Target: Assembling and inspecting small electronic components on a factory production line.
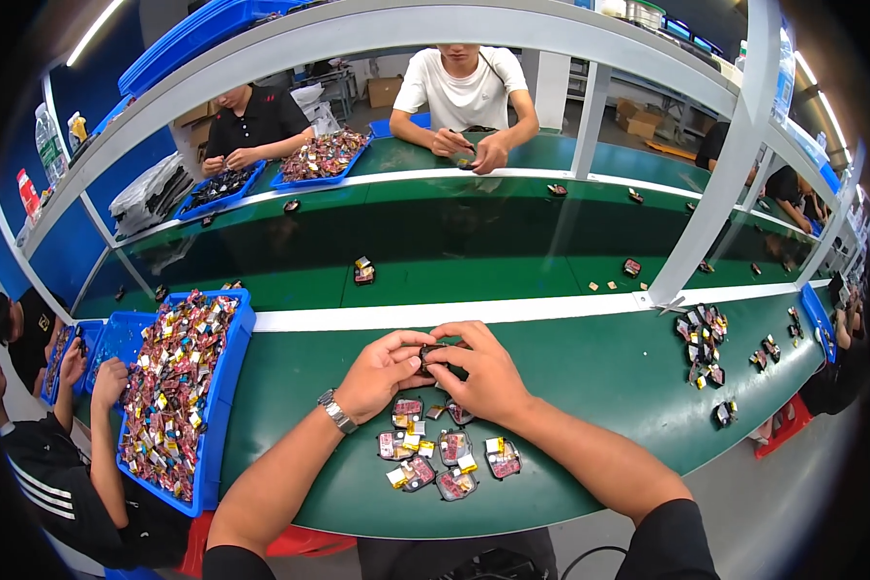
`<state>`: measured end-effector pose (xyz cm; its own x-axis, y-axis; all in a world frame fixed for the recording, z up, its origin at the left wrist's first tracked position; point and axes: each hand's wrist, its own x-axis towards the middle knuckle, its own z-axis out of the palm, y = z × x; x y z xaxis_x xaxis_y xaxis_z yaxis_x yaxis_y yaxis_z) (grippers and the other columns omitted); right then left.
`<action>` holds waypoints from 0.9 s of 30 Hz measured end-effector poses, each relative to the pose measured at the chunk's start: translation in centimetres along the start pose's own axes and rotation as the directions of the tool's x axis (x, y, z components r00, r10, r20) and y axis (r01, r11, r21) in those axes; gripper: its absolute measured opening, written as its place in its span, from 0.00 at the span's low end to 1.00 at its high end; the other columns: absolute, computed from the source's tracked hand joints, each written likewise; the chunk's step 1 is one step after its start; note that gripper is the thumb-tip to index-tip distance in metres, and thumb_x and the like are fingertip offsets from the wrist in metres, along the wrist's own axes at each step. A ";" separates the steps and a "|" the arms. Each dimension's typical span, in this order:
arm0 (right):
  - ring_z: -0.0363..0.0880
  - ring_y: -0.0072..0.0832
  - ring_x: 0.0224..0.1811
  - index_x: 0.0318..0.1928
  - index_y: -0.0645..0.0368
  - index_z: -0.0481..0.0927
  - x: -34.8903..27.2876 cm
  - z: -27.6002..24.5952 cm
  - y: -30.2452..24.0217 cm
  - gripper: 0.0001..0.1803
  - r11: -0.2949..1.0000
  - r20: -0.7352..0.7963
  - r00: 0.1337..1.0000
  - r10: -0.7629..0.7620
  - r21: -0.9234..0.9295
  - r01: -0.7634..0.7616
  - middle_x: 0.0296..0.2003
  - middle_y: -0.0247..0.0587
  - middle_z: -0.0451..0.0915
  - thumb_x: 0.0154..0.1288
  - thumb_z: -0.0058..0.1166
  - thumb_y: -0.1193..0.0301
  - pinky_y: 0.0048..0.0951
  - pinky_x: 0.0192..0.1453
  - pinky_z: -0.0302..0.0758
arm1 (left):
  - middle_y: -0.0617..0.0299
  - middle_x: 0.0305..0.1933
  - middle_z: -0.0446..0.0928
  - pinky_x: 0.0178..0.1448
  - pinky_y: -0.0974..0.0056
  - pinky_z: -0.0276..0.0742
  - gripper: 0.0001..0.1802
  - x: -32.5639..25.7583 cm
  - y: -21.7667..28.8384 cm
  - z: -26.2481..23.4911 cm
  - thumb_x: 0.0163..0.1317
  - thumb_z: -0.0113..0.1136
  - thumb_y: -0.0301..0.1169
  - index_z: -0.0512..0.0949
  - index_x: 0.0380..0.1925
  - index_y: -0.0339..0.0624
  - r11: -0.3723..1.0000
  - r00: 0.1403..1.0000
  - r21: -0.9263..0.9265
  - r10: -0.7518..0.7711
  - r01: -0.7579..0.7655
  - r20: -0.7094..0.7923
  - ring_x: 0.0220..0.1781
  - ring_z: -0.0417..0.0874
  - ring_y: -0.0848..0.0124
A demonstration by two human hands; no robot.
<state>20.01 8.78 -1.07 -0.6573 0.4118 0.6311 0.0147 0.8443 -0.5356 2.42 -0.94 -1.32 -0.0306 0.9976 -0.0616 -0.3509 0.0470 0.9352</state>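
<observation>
Between both hands, above the green bench, is a small black housing [431, 359], mostly hidden by the fingers. My left hand [387, 370], with a metal watch band at the wrist, grips it from the left, thumb against it. From the right, my right hand [480, 372] closes thumb and fingers on the same piece. Just below the hands lie several black-rimmed electronic assemblies [454, 448] with red circuit boards. Small silver-and-yellow battery packs [397, 478] are attached to some of them or lie against them.
A blue tray [224, 387] heaped with red boards stands at left, beside a person. More assemblies [703, 338] are piled on the bench at right. A white metal frame post [715, 164] rises at the right. Beyond a white rail [377, 315], loose assemblies [363, 271] lie on a green surface; people work opposite.
</observation>
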 end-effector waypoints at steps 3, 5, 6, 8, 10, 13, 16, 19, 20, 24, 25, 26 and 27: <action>0.76 0.38 0.53 0.39 0.58 0.86 0.0 -0.1 -0.2 0.08 0.998 0.021 0.999 0.037 0.051 -0.038 0.50 0.39 0.79 0.57 0.63 0.76 0.34 0.54 0.77 | 0.54 0.56 0.78 0.61 0.60 0.82 0.17 0.0 0.0 -0.1 0.70 0.53 0.23 0.70 0.58 0.36 0.999 1.000 -0.035 0.015 -0.014 0.012 0.57 0.82 0.66; 0.76 0.38 0.54 0.40 0.57 0.87 -0.1 0.0 -0.2 0.09 0.996 0.018 0.998 0.060 0.067 -0.061 0.50 0.39 0.79 0.57 0.63 0.76 0.35 0.55 0.76 | 0.54 0.55 0.78 0.61 0.59 0.82 0.17 0.0 -0.1 -0.2 0.70 0.54 0.24 0.70 0.58 0.36 0.998 1.000 -0.056 0.021 -0.020 0.023 0.57 0.82 0.66; 0.76 0.38 0.54 0.41 0.57 0.87 -0.1 0.1 -0.1 0.09 0.993 0.017 0.996 0.085 0.083 -0.086 0.50 0.39 0.79 0.57 0.63 0.76 0.35 0.56 0.76 | 0.54 0.55 0.78 0.61 0.59 0.82 0.17 0.0 -0.2 -0.3 0.70 0.54 0.24 0.70 0.57 0.36 0.998 1.000 -0.067 0.017 -0.016 0.020 0.57 0.82 0.65; 0.76 0.38 0.55 0.41 0.56 0.87 -0.3 0.3 0.3 0.09 0.983 0.023 0.993 0.118 0.141 -0.120 0.50 0.40 0.80 0.58 0.63 0.75 0.36 0.58 0.75 | 0.54 0.55 0.78 0.61 0.59 0.82 0.17 0.0 -0.2 -0.3 0.70 0.54 0.24 0.70 0.57 0.36 0.997 1.000 -0.076 0.011 -0.009 0.021 0.57 0.82 0.65; 0.76 0.39 0.55 0.40 0.56 0.88 -0.5 0.4 0.8 0.09 0.968 0.031 0.988 0.153 0.198 -0.156 0.50 0.40 0.80 0.58 0.63 0.75 0.37 0.59 0.74 | 0.53 0.55 0.78 0.61 0.58 0.82 0.16 0.1 -0.3 -0.3 0.70 0.54 0.23 0.69 0.57 0.36 0.997 1.000 -0.073 0.019 -0.018 0.018 0.56 0.82 0.65; 0.76 0.39 0.56 0.40 0.56 0.88 -0.5 0.7 1.0 0.08 0.925 0.064 0.969 0.239 0.289 -0.248 0.50 0.41 0.80 0.59 0.63 0.74 0.38 0.60 0.73 | 0.53 0.55 0.78 0.61 0.58 0.82 0.16 0.1 -0.4 -0.3 0.70 0.54 0.23 0.69 0.57 0.36 0.997 1.000 -0.067 0.030 -0.029 0.010 0.56 0.82 0.65; 0.76 0.39 0.56 0.40 0.56 0.88 -0.4 0.7 0.4 0.08 0.915 0.073 0.957 0.280 0.281 -0.289 0.50 0.41 0.80 0.59 0.63 0.73 0.37 0.60 0.74 | 0.52 0.54 0.78 0.61 0.58 0.82 0.16 0.0 -0.1 0.0 0.70 0.54 0.23 0.69 0.57 0.36 0.998 1.000 -0.057 0.017 -0.018 -0.021 0.56 0.82 0.65; 0.77 0.40 0.55 0.40 0.56 0.88 -0.4 0.6 -0.2 0.08 0.972 0.009 0.980 0.199 0.127 -0.199 0.50 0.41 0.80 0.59 0.63 0.73 0.37 0.59 0.74 | 0.52 0.54 0.78 0.61 0.58 0.82 0.16 0.0 -0.4 -0.2 0.70 0.54 0.24 0.69 0.56 0.36 0.998 0.999 -0.060 0.035 -0.036 -0.019 0.57 0.82 0.65; 0.76 0.39 0.55 0.40 0.56 0.88 -0.3 0.6 -0.2 0.08 0.972 0.000 0.981 0.194 0.136 -0.192 0.50 0.41 0.80 0.59 0.63 0.73 0.37 0.59 0.74 | 0.52 0.54 0.78 0.61 0.58 0.82 0.16 0.0 -0.5 -0.2 0.70 0.54 0.24 0.69 0.56 0.36 0.998 0.999 -0.059 0.036 -0.037 -0.020 0.57 0.82 0.65; 0.76 0.39 0.55 0.39 0.56 0.88 -0.4 0.7 -0.4 0.07 0.956 -0.013 0.975 0.223 0.196 -0.217 0.49 0.41 0.80 0.60 0.63 0.73 0.37 0.58 0.75 | 0.51 0.55 0.78 0.62 0.59 0.81 0.15 -0.1 -0.6 -0.2 0.71 0.52 0.23 0.69 0.56 0.36 0.997 0.998 -0.052 0.059 -0.059 -0.010 0.57 0.81 0.65; 0.76 0.39 0.55 0.39 0.56 0.88 -0.4 0.7 -0.5 0.07 0.956 -0.016 0.974 0.224 0.196 -0.217 0.49 0.41 0.80 0.60 0.63 0.73 0.37 0.58 0.75 | 0.51 0.56 0.78 0.62 0.60 0.80 0.15 -0.1 -0.6 -0.2 0.71 0.50 0.22 0.69 0.57 0.36 0.997 0.998 -0.043 0.061 -0.061 -0.003 0.57 0.81 0.66; 0.76 0.39 0.56 0.39 0.56 0.88 -0.4 0.7 -0.6 0.08 0.948 -0.005 0.969 0.247 0.207 -0.241 0.50 0.40 0.81 0.59 0.63 0.73 0.37 0.58 0.74 | 0.51 0.56 0.78 0.62 0.60 0.80 0.15 -0.1 -0.6 -0.2 0.71 0.50 0.22 0.69 0.57 0.36 0.997 0.998 -0.042 0.060 -0.060 0.001 0.57 0.81 0.66; 0.77 0.39 0.56 0.39 0.55 0.88 -0.4 0.7 -0.6 0.08 0.939 0.005 0.963 0.271 0.217 -0.265 0.50 0.40 0.81 0.58 0.63 0.74 0.37 0.59 0.74 | 0.51 0.56 0.78 0.63 0.59 0.80 0.15 -0.1 -0.6 -0.2 0.71 0.50 0.22 0.69 0.57 0.36 0.997 0.998 -0.052 0.062 -0.062 -0.001 0.57 0.81 0.66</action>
<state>19.77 7.85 -1.39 -0.6323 0.6234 0.4600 0.0243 0.6094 -0.7925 2.47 -1.10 -1.93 -0.0531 0.9986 -0.0040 -0.3968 -0.0174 0.9177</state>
